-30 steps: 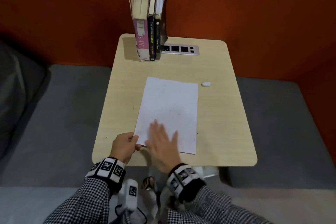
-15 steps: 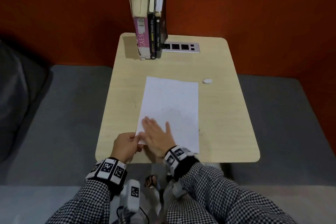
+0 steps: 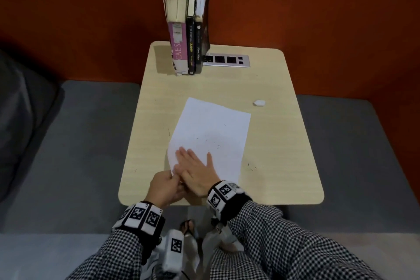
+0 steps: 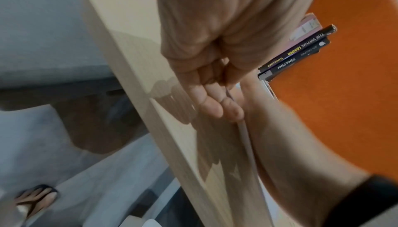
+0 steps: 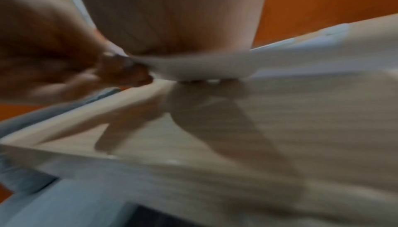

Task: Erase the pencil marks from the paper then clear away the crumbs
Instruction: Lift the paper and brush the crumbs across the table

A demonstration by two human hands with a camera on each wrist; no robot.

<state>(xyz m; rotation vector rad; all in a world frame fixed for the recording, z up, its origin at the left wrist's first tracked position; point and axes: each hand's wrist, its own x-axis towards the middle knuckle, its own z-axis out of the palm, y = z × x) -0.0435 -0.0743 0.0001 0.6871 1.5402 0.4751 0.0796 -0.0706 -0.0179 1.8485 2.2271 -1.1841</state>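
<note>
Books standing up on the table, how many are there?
3, side by side at the table's far edge, by the orange wall: the pink book leftmost, the black book in the middle, the dark book rightmost. None seems hidden.

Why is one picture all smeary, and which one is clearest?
Right wrist view: everything smears, even the paper. Left wrist view: the left hand is soft, the book spines readable. Head view: clearest, showing the right hand flat on the paper.

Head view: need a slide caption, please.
Left hand pinches the paper corner while the flat right hand brushes eraser crumbs off it.
</note>
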